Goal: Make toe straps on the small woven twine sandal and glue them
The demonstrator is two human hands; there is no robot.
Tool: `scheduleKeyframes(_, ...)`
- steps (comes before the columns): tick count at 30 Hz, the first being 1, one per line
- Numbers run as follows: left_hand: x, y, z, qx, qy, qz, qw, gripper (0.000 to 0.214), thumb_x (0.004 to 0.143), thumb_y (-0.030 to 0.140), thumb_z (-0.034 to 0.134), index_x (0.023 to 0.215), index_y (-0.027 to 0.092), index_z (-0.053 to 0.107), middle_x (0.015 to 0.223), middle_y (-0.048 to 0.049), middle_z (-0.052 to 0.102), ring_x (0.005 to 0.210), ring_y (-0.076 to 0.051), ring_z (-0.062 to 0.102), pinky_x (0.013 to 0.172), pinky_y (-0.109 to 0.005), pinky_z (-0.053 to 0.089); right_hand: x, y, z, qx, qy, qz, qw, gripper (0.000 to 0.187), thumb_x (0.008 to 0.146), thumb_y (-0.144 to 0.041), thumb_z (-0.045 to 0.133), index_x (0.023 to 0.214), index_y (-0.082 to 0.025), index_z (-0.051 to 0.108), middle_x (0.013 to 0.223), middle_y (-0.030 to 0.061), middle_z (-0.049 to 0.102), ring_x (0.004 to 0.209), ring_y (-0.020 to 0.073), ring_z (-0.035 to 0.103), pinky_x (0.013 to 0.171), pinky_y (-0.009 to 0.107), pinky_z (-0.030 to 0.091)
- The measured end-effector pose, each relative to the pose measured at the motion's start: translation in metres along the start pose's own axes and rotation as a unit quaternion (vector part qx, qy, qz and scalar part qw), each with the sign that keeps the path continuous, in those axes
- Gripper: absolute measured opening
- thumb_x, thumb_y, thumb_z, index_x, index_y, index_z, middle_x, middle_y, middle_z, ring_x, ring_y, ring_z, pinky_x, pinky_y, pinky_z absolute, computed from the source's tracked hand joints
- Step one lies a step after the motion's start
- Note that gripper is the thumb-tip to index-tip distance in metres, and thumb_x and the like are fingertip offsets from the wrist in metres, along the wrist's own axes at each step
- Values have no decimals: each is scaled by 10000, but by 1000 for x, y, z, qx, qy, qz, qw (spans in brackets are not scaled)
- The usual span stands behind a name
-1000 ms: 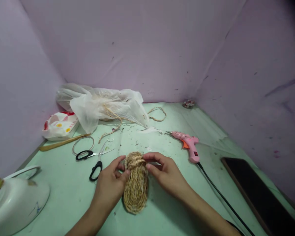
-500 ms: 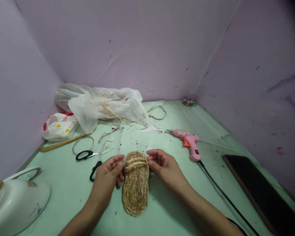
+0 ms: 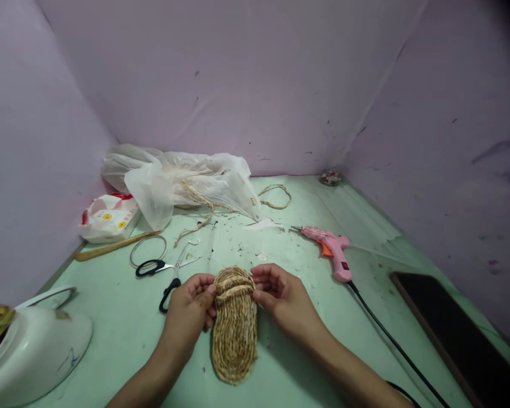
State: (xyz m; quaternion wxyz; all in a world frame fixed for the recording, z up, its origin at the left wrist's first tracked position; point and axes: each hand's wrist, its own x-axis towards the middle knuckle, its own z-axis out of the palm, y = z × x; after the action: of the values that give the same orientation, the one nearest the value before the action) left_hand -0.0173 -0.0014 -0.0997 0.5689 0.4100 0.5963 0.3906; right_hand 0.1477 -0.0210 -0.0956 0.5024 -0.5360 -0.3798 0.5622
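Head view, from where I stand: woven straw piece (image 3: pixel 234 345), long and rounded, lies on the green table covering (image 3: pixel 323 362) between the two hands, a raised straw band (image 3: pixel 236 292) crossing its far end. Left hand (image 3: pixel 189 303) half curled, thumb and index at the piece's left edge by the band; lower fingers partly tucked out of sight. Right hand (image 3: pixel 287 297) also half curled, thumb and index at the opposite edge; can't tell if either hand pinches firmly or only touches. Both forearms cut off at the bottom.

Scissors (image 3: pixel 175 282) lie open just beyond the left hand, lower handle close to its wrist side. Past them: thin ring (image 3: pixel 131 256), wooden stick (image 3: pixel 114 247), white packet (image 3: pixel 110 220), print too small to read. Crumpled plastic bag (image 3: pixel 187 175) well beyond both hands, contents hard to make out; straw cord (image 3: pixel 204 224) trails from it. Pink glue gun (image 3: pixel 336 255) beyond the right hand, nozzle pointing left; its black cable (image 3: pixel 386 335) runs out of frame. Dark flat device (image 3: pixel 450 334), right of the right hand, cut off. White bowl-like vessel (image 3: pixel 42 351) left of the left hand, also cropped, inside mostly hidden.
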Motion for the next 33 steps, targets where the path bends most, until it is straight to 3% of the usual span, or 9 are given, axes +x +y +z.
scheduleKeyframes(4,0,1,1,-5,7,-3,1000,238,607,292,623,773,137,551,405,74,470,337,-64,389,305,-156,301,-1,0,0,-23,12,-8,1000,233,566,-99,595,790,-163,591,750,20,626,688,152,586,681,310,485)
scheduleKeyframes(10,-7,5,1,-6,20,36,999,233,623,274,609,796,184,483,543,72,508,409,-84,458,353,-184,370,-3,3,-1,-86,-31,-49,995,217,684,-116,540,886,-159,606,840,55,660,787,174,615,756,332,480)
scheduleKeyframes(14,-13,6,-3,71,-26,55,996,180,586,148,588,732,188,489,530,76,487,455,-81,454,428,-184,371,-4,5,-1,-101,-16,-21,995,145,658,-120,542,787,-163,592,768,39,651,716,171,618,710,326,489)
scheduleKeyframes(18,-11,4,-5,107,-55,42,992,150,588,140,597,699,179,504,469,86,437,433,-72,390,419,-176,299,-5,4,0,-126,-18,-43,991,79,617,-127,590,665,-166,639,922,71,647,856,205,619,801,347,476)
scheduleKeyframes(26,-9,3,-6,93,-44,38,994,122,589,167,590,586,184,469,436,80,411,416,-75,371,409,-187,287,-8,-2,-3,-165,-38,-61,984,112,626,-135,612,664,-198,697,997,73,643,945,232,606,861,377,452)
scheduleKeyframes(33,-9,3,-3,43,-19,28,999,114,567,181,604,574,177,491,428,75,427,410,-76,392,400,-187,318,-7,2,-3,-105,-26,-53,993,93,616,-159,647,678,-202,704,1005,77,653,968,235,604,854,371,471)
